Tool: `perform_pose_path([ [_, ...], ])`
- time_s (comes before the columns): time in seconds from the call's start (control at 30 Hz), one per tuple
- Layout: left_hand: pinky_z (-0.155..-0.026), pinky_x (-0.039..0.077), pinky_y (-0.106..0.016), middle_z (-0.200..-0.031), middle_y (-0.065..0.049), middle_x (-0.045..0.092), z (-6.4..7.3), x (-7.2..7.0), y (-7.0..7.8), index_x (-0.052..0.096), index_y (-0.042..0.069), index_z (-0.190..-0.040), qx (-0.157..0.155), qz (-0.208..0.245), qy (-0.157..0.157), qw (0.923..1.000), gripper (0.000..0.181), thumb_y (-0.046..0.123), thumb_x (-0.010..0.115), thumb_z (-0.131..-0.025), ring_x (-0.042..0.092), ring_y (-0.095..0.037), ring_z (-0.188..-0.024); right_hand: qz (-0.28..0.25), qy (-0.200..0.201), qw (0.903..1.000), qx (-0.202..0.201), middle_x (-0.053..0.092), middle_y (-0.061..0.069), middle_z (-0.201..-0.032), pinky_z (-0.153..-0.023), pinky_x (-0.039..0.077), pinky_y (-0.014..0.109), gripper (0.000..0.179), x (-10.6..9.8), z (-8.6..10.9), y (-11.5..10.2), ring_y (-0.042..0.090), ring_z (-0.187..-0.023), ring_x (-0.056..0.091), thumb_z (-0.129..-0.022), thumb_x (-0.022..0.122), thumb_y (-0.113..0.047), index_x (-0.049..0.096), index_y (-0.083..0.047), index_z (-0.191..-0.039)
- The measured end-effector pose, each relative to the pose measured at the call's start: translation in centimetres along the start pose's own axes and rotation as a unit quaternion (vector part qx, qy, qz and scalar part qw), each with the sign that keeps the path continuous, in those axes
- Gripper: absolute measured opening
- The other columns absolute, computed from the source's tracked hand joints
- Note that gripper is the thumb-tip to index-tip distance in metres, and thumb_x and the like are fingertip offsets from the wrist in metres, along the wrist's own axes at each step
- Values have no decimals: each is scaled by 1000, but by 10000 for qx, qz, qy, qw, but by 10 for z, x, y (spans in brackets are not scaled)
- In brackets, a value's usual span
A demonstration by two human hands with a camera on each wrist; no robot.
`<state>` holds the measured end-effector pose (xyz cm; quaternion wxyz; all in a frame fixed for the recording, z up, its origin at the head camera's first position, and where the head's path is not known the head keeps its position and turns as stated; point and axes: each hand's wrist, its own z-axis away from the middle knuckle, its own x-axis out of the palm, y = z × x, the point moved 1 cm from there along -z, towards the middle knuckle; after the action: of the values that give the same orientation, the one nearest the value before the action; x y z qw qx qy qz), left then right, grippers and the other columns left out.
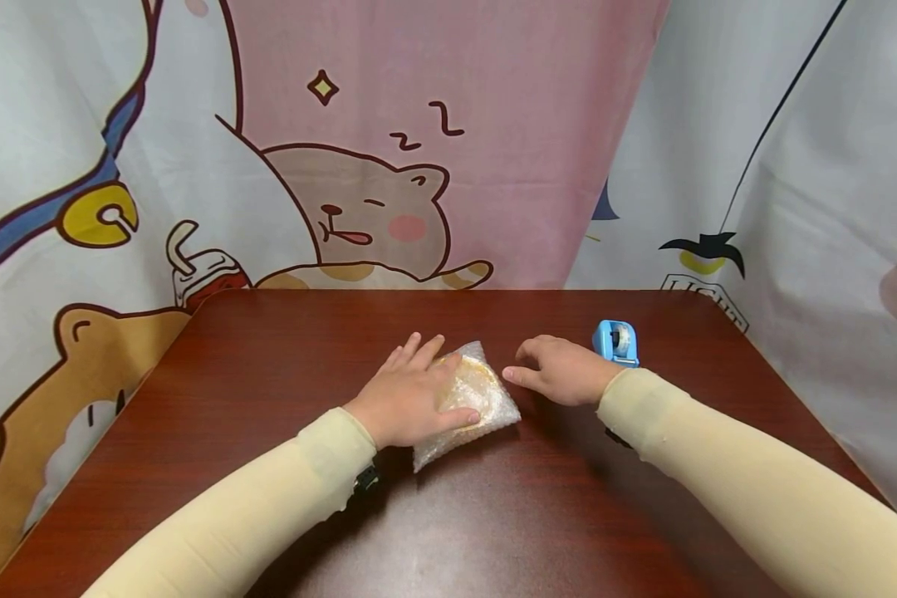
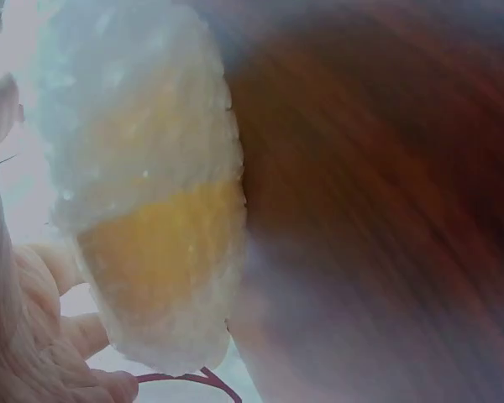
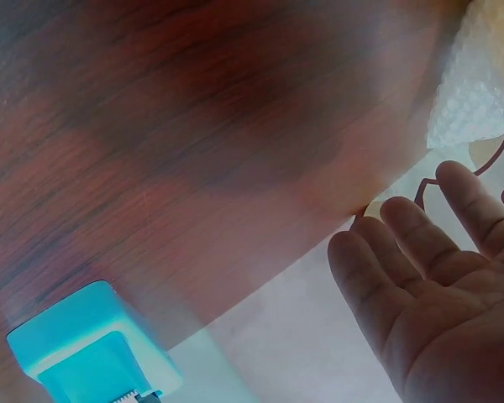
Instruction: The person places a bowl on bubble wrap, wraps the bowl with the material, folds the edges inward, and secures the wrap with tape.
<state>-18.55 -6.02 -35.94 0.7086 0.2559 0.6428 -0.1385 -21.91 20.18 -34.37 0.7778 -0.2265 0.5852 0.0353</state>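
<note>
A bubble-wrapped package (image 1: 493,399) with a yellowish round item showing through lies near the middle of the table. My left hand (image 1: 411,399) rests on its left part with fingers spread and straight, the thumb reaching across the wrap. In the left wrist view, the package's bubble wrap (image 2: 151,168) shows a yellow-orange patch beside the fingers. To the right, my right hand (image 1: 564,371) hovers apart from the package, holding nothing. Its fingers (image 3: 412,243) are relaxed in the right wrist view, below the package's corner.
A blue tape dispenser (image 1: 615,342) with a roll of clear tape stands just behind my right wrist. The dark red-brown wooden table (image 1: 269,498) ends at the back against a cartoon-printed curtain (image 1: 531,124).
</note>
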Motion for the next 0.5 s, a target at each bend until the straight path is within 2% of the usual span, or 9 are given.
perform_pose_path([
  [0.5,-133,14,-56,-175,-15,24,-3,-8,-15,31,17,-167,-44,10,220,9997,81,69,36,-106,14,-43,-163,-75,147,9999,30,62,17,-142,-113,48,58,57,0,0,-1,35,-130,59,-106,55,-55,64,-7,-135],
])
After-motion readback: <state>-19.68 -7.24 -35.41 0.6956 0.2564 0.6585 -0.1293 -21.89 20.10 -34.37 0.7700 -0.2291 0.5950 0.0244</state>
